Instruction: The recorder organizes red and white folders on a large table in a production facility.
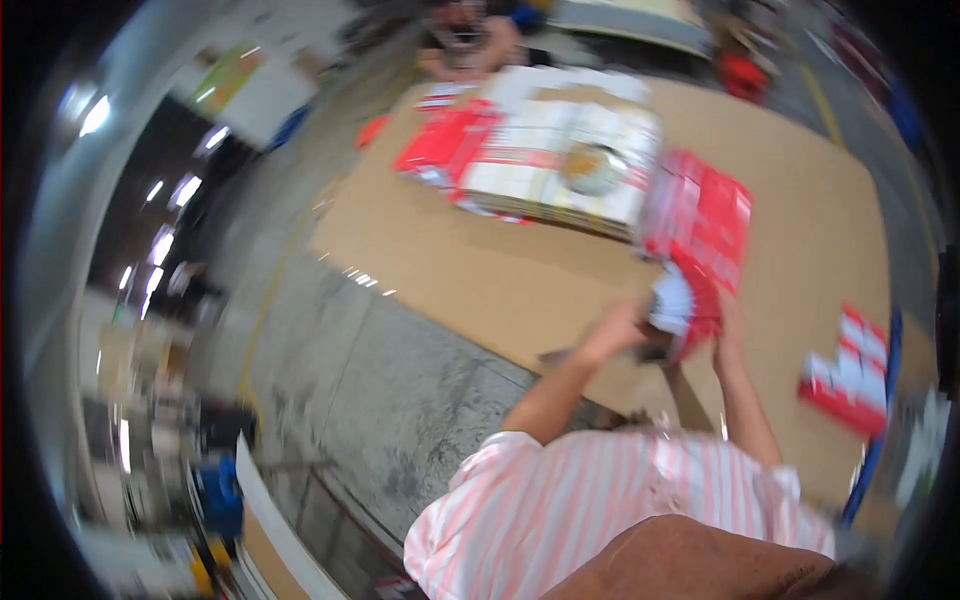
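Observation:
The picture is blurred by motion. Both my bare forearms reach out of pink-and-white striped sleeves over a big brown cardboard sheet (470, 275). My left hand (618, 332) and my right hand (728, 338) grip the lower end of a flat red-and-white printed carton (700, 235), which is tilted up off the sheet. Its white lower flaps fan out between my hands. Just beyond it lies a stack of flattened red-and-white cartons (520, 165) with a round pale object (592, 168) on top.
Another red-and-white carton (848, 375) lies at the right edge of the sheet. Grey concrete floor (390, 380) is on the left. A seated person (470, 45) is at the far end. Blue items and clutter (215, 495) stand at the lower left.

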A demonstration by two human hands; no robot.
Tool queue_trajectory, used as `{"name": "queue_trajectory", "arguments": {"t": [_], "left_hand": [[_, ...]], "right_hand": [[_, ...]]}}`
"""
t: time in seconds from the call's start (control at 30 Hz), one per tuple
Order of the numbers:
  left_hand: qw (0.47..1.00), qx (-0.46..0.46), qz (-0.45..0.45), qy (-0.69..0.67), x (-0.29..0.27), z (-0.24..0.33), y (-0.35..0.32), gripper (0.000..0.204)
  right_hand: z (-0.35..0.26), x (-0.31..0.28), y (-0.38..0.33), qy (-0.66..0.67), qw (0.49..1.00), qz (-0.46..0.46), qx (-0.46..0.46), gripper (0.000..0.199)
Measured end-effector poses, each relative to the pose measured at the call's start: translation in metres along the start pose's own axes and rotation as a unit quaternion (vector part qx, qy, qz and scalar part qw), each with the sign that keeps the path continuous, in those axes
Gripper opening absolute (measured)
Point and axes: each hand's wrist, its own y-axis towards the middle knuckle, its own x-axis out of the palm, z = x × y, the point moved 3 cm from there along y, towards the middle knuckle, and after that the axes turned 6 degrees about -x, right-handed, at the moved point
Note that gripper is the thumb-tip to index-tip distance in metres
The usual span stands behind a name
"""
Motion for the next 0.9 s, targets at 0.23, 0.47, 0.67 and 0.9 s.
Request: {"name": "queue_trajectory", "arguments": {"t": [0.23,0.47,0.67,0.9], "left_hand": [[0.994,-0.01,-0.041,0.097,-0.009,0.041,0.003,0.054],[0.993,-0.007,-0.035,0.112,-0.004,0.031,0.0,0.055],[0.994,0.004,-0.03,0.108,-0.003,0.027,0.001,0.052],[0.996,0.032,0.021,0.077,-0.005,0.028,0.0,0.037]], "right_hand": [[-0.063,-0.013,-0.025,-0.09,0.984,0.014,-0.151,0.027],[-0.08,-0.005,-0.042,-0.198,0.958,-0.012,-0.207,0.042],[-0.078,0.0,-0.038,-0.202,0.96,-0.045,-0.192,0.045],[-0.076,-0.005,-0.027,-0.215,0.949,-0.068,-0.222,0.027]]}}
